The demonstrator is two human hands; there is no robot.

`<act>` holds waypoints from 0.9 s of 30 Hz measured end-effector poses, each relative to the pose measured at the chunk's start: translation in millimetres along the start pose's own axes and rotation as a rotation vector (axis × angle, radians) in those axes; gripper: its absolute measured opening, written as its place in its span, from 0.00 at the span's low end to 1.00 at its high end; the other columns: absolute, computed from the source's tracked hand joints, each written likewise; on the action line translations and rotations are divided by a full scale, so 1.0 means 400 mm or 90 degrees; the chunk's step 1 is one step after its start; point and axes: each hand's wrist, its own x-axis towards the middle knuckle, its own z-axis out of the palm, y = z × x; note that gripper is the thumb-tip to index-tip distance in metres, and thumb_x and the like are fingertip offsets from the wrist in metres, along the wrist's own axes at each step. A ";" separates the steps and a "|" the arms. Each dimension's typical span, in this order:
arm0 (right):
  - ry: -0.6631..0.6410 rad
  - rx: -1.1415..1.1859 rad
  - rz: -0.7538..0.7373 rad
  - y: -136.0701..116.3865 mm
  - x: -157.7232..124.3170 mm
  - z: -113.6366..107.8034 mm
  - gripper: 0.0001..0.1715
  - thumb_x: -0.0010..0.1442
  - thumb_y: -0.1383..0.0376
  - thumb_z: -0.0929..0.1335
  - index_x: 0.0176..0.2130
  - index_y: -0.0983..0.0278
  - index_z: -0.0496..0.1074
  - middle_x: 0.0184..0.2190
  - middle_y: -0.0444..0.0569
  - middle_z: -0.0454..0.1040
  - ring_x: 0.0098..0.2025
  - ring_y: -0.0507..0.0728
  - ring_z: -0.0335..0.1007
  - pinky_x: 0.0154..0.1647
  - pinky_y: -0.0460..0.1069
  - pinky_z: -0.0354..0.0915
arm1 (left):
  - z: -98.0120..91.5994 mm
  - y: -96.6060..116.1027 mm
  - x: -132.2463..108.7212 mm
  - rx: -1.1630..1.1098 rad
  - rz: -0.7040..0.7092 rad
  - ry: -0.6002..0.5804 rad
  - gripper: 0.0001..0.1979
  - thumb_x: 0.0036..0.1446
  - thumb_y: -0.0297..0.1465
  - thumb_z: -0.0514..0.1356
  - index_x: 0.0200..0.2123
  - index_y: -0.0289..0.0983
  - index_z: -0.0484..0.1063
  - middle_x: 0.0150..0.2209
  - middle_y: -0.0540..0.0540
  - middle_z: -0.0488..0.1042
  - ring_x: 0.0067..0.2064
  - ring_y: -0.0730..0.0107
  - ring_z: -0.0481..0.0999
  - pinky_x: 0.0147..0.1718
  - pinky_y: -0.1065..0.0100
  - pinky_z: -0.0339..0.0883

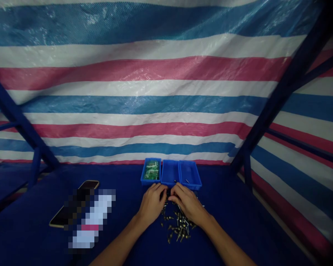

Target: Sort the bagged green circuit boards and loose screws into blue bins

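My left hand (152, 202) and my right hand (188, 202) meet just in front of the blue bins, fingers curled and thumbs turned inward. Both are closed, fingertips almost touching; something small and dark seems to lie between them, too hidden to name. Below and between my wrists lies a loose pile of small metal parts (181, 228), brass-coloured and silver with thin shafts, like small screws or pins. Part of the pile is covered by my right hand.
Beyond my hands stand a blue bin (151, 182) holding green circuit boards (152, 170), a middle blue bin (170, 168), and a right blue bin (189, 170) with a small silver piece inside. A phone (58, 218) lies left, beside a pixelated patch. Dark blue posts (277, 107) and striped sheeting surround the table.
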 end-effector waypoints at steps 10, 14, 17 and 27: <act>0.053 0.033 -0.008 0.008 -0.001 0.004 0.09 0.78 0.61 0.61 0.49 0.58 0.69 0.44 0.49 0.75 0.46 0.59 0.74 0.48 0.51 0.68 | -0.006 0.007 0.001 -0.002 0.005 -0.002 0.13 0.71 0.26 0.52 0.42 0.42 0.76 0.42 0.47 0.81 0.44 0.59 0.78 0.49 0.58 0.70; 0.069 0.070 -0.004 0.008 0.000 0.008 0.12 0.78 0.60 0.60 0.48 0.58 0.71 0.41 0.49 0.77 0.43 0.58 0.75 0.45 0.50 0.69 | -0.007 0.009 0.001 -0.003 0.001 -0.006 0.12 0.71 0.26 0.53 0.42 0.42 0.76 0.42 0.47 0.81 0.45 0.59 0.77 0.47 0.59 0.70; 0.075 0.106 0.027 0.006 0.000 0.007 0.11 0.77 0.58 0.62 0.45 0.58 0.72 0.38 0.46 0.78 0.40 0.57 0.76 0.42 0.49 0.68 | -0.007 0.009 0.000 -0.004 0.003 -0.008 0.12 0.71 0.26 0.53 0.44 0.42 0.77 0.43 0.47 0.81 0.45 0.60 0.77 0.48 0.60 0.70; 0.109 0.122 0.022 0.008 0.002 0.013 0.12 0.77 0.58 0.62 0.45 0.59 0.72 0.39 0.48 0.76 0.42 0.58 0.75 0.44 0.50 0.68 | -0.007 0.009 0.001 -0.003 0.011 -0.004 0.12 0.71 0.26 0.53 0.44 0.42 0.76 0.43 0.47 0.81 0.45 0.60 0.78 0.49 0.59 0.70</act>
